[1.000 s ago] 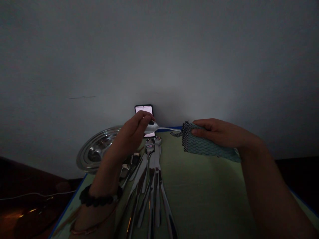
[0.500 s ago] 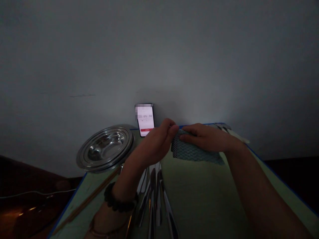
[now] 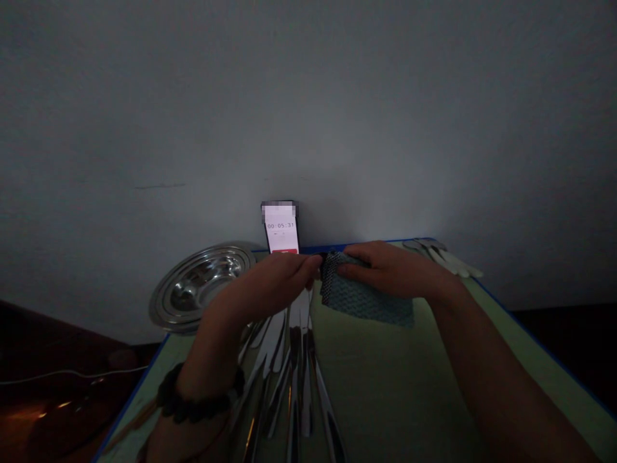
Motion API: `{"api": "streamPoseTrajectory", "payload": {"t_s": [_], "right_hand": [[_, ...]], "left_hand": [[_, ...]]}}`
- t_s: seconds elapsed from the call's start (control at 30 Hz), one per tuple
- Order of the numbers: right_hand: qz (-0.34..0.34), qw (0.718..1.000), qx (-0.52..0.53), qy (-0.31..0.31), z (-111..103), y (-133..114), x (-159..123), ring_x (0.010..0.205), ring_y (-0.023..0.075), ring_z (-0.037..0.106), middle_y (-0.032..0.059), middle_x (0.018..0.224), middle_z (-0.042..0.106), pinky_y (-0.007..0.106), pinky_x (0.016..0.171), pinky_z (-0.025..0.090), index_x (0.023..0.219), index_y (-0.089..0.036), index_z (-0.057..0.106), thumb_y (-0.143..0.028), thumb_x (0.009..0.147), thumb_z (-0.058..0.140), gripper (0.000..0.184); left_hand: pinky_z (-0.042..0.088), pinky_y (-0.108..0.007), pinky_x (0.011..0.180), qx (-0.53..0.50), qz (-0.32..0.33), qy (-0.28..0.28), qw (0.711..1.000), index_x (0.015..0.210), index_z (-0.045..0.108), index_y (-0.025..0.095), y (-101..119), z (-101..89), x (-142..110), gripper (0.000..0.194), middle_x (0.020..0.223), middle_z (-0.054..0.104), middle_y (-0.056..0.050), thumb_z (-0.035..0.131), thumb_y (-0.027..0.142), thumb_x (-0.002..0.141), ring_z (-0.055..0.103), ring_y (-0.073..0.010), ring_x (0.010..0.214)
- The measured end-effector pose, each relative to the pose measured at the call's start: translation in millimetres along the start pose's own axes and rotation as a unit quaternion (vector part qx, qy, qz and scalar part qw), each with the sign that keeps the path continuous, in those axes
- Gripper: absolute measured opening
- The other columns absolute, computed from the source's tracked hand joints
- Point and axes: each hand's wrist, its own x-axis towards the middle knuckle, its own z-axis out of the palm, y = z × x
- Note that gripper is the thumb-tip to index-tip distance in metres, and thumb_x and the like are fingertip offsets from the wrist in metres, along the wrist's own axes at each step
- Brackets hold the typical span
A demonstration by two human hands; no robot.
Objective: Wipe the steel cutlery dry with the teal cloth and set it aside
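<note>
My right hand (image 3: 378, 269) is closed around a folded blue-grey patterned cloth (image 3: 371, 301), which hangs below the fingers above the green tabletop. To the left, the fingers of my left hand (image 3: 289, 273) are pinched together close to the cloth's dark checked edge. A small dark piece shows between those fingertips and the cloth; its kind is too dim to make out. Beneath my left hand, several metal table knives (image 3: 295, 347) lie fanned out with their handles toward me. A dark bead bracelet (image 3: 193, 399) circles my left wrist.
Shiny metal dishes (image 3: 202, 283) are stacked at the back left. A phone (image 3: 282, 228) showing a timer leans on the wall (image 3: 385, 128). Spoons with pale handles (image 3: 448, 259) lie at the back right corner. Thin wooden sticks (image 3: 132, 424) rest along the left edge.
My left hand has moved left and slightly down, away from the cloth's edge, uncovering more knives. My right hand and the cloth have shifted a little left.
</note>
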Motion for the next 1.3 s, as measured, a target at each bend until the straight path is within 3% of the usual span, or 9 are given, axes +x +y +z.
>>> {"api": "streamPoseTrajectory", "payload": {"t_s": [0.33, 0.47, 0.63, 0.87, 1.0, 1.07, 1.13, 1.2, 1.3], "right_hand": [[-0.009, 1.0, -0.003, 0.019, -5, 0, -5, 0.056, 0.0106, 0.048, -0.0017, 0.063, 0.056, 0.023, 0.052, 0.031, 0.073, -0.017, 0.056, -0.036, 0.085, 0.047, 0.025], [-0.015, 0.999, 0.018, 0.037, -3, -1, -3, 0.063, 0.0127, 0.052, 0.0, 0.072, 0.061, 0.024, 0.057, 0.035, 0.08, -0.017, 0.059, -0.035, 0.086, 0.047, 0.022], [-0.023, 0.998, 0.062, 0.006, -1, -2, -1, 0.072, 0.0152, 0.057, 0.0023, 0.082, 0.064, 0.026, 0.063, 0.039, 0.086, -0.017, 0.06, -0.035, 0.087, 0.046, 0.023], [0.027, 0.996, 0.081, -0.038, -13, 12, -14, 0.069, 0.0164, 0.058, 0.0022, 0.078, 0.065, 0.026, 0.059, 0.042, 0.085, -0.019, 0.063, -0.043, 0.085, 0.048, 0.029], [0.04, 0.989, 0.133, -0.054, -16, 22, -24, 0.072, 0.017, 0.06, 0.002, 0.078, 0.065, 0.027, 0.062, 0.045, 0.084, -0.019, 0.063, -0.04, 0.085, 0.047, 0.026], [0.045, 0.984, 0.16, -0.061, -17, 25, -27, 0.075, 0.0169, 0.061, 0.0019, 0.08, 0.065, 0.028, 0.066, 0.046, 0.085, -0.019, 0.062, -0.038, 0.085, 0.048, 0.024], [0.058, 0.978, 0.193, -0.06, -16, 26, -29, 0.076, 0.0169, 0.061, 0.0023, 0.082, 0.065, 0.028, 0.067, 0.047, 0.087, -0.019, 0.063, -0.037, 0.084, 0.049, 0.023], [0.081, 0.965, 0.244, -0.05, -15, 25, -29, 0.075, 0.016, 0.061, 0.0032, 0.082, 0.065, 0.027, 0.066, 0.048, 0.089, -0.017, 0.063, -0.038, 0.084, 0.051, 0.024], [0.121, 0.928, 0.347, -0.053, -10, 26, -28, 0.063, 0.0112, 0.059, 0.0026, 0.078, 0.065, 0.023, 0.059, 0.048, 0.095, -0.017, 0.064, -0.039, 0.085, 0.051, 0.028]], "left_hand": [[0.033, -0.023, 0.05, -0.092, 0.02, -0.033, 0.995, 0.061, 0.044, 0.019, 16, 8.5, 5, 0.039, 0.055, 0.047, 0.004, 0.029, 0.035, 0.093, 0.045, -0.0103, 0.049], [0.033, -0.023, 0.049, -0.093, 0.019, -0.02, 0.995, 0.063, 0.045, 0.019, 16, 6.4, 5, 0.037, 0.056, 0.046, 0.004, 0.029, 0.035, 0.093, 0.044, -0.0103, 0.05], [0.032, -0.023, 0.048, -0.101, 0.001, -0.016, 0.995, 0.059, 0.044, 0.02, 14, -1.1, 2, 0.04, 0.054, 0.044, 0.003, 0.029, 0.037, 0.091, 0.042, -0.0106, 0.049], [0.029, -0.026, 0.045, -0.137, -0.074, 0.038, 0.987, 0.052, 0.042, 0.021, -14, -19.1, -14, 0.036, 0.048, 0.04, 0.003, 0.041, 0.04, 0.083, 0.035, -0.0111, 0.043], [0.027, -0.025, 0.042, -0.186, -0.122, 0.055, 0.973, 0.052, 0.042, 0.02, -32, -25.1, -23, 0.043, 0.046, 0.038, 0.003, 0.037, 0.047, 0.085, 0.033, -0.0102, 0.041], [0.031, -0.024, 0.042, -0.211, -0.117, 0.07, 0.968, 0.058, 0.048, 0.019, -36, -24.3, -25, 0.039, 0.049, 0.043, 0.003, 0.041, 0.046, 0.085, 0.038, -0.0098, 0.044], [0.036, -0.022, 0.044, -0.234, -0.088, 0.098, 0.963, 0.081, 0.056, 0.02, -39, -22.5, -26, 0.024, 0.058, 0.051, 0.003, 0.047, 0.042, 0.084, 0.045, -0.01, 0.048], [0.041, -0.022, 0.044, -0.276, -0.054, 0.13, 0.951, 0.105, 0.053, 0.023, -42, -21.2, -28, 0.028, 0.069, 0.057, 0.001, 0.055, 0.037, 0.08, 0.051, -0.0108, 0.052], [0.045, -0.022, 0.044, -0.348, -0.001, 0.177, 0.921, 0.096, 0.058, 0.024, -49, -21.6, -29, 0.028, 0.076, 0.059, -0.001, 0.065, 0.036, 0.071, 0.054, -0.0113, 0.054]]}}
